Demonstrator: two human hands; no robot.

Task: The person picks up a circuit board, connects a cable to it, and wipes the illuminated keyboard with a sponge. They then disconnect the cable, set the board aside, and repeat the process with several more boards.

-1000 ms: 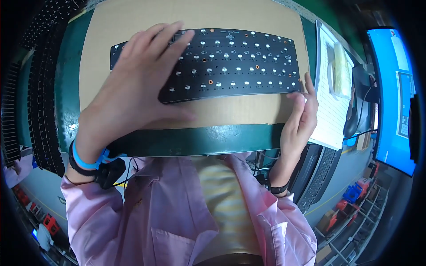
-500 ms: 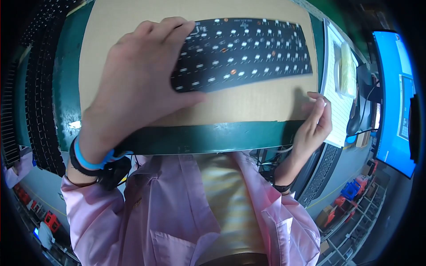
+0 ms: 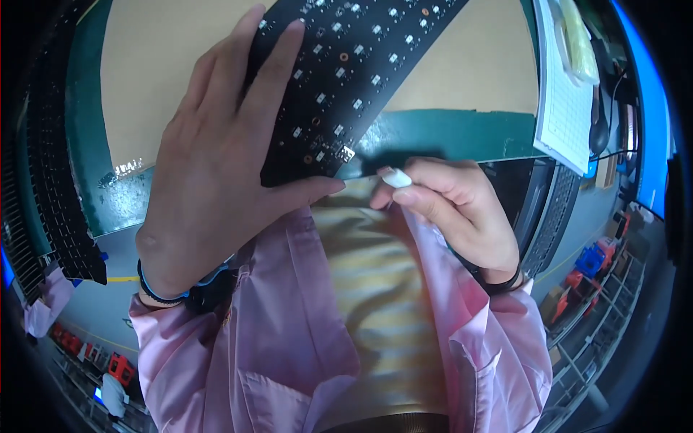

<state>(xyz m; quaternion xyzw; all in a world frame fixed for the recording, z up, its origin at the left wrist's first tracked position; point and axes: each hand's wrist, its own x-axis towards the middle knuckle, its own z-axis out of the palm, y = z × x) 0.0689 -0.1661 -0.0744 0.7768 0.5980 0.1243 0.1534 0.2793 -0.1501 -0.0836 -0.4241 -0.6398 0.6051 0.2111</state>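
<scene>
A black keyboard circuit board point(image 3: 375, 47), dotted with small white components and copper-ringed holes, slants over the work surface. My left hand point(image 3: 216, 151) grips it by its left side, fingers stretched over its face and thumb at the near corner. At that corner a small metal socket point(image 3: 346, 153) faces me. My right hand point(image 3: 465, 209) pinches a white cable plug point(image 3: 397, 178) between thumb and forefinger. The plug's metal tip points toward the board's corner, a short gap apart from it. Most of the cable is hidden by my hand.
Brown cardboard point(image 3: 476, 58) covers much of the green table mat point(image 3: 462, 133). At right lie a gridded paper sheet point(image 3: 567, 123), a black mouse point(image 3: 599, 130) and a keyboard point(image 3: 556, 216), with a blue-lit monitor point(image 3: 639, 108) beyond. More black boards point(image 3: 61, 209) stand at far left.
The board has come nearer to me and turned from lengthwise to slanted, its near corner now at the table edge. My right hand has moved left with the plug, up to that corner.
</scene>
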